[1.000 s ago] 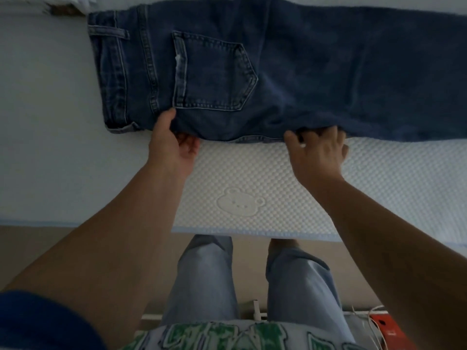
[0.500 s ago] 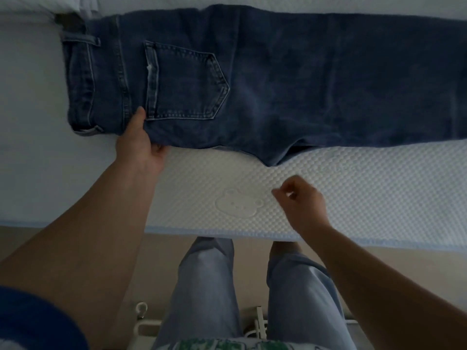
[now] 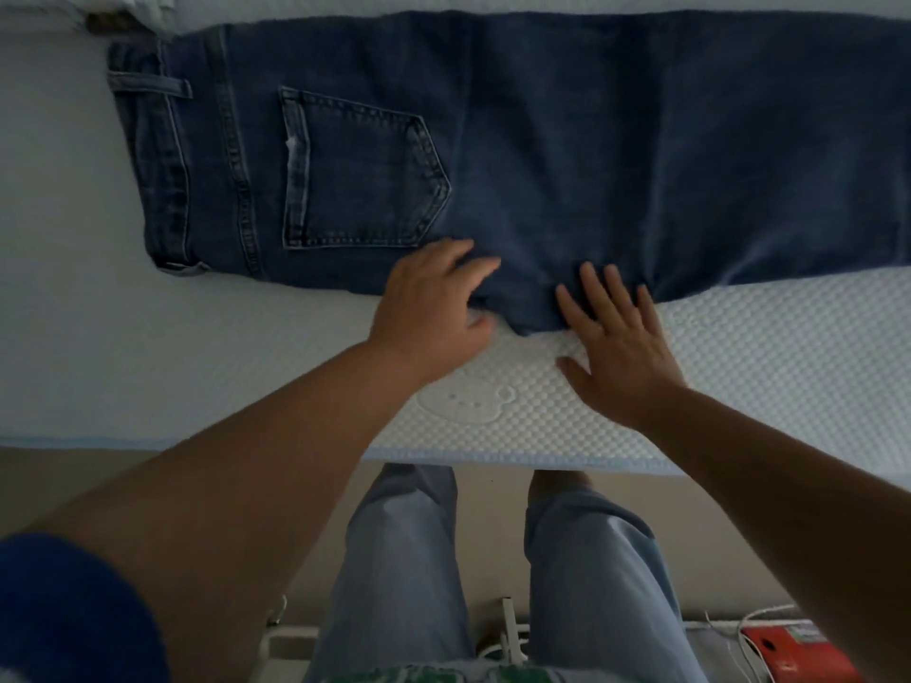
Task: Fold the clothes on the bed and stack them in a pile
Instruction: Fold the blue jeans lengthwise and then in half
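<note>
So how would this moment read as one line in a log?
stage: smoothing | item: dark blue denim jeans, flat on white quilted bed | left hand: open, on crotch edge | right hand: open, flat on edge

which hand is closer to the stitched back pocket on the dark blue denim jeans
Left. The left hand rests on the dark blue denim jeans just below the stitched back pocket's lower corner; the right hand lies further right, by the crotch point.

Head camera, looking steeply down, close over bed [image 3: 74, 367].
</note>
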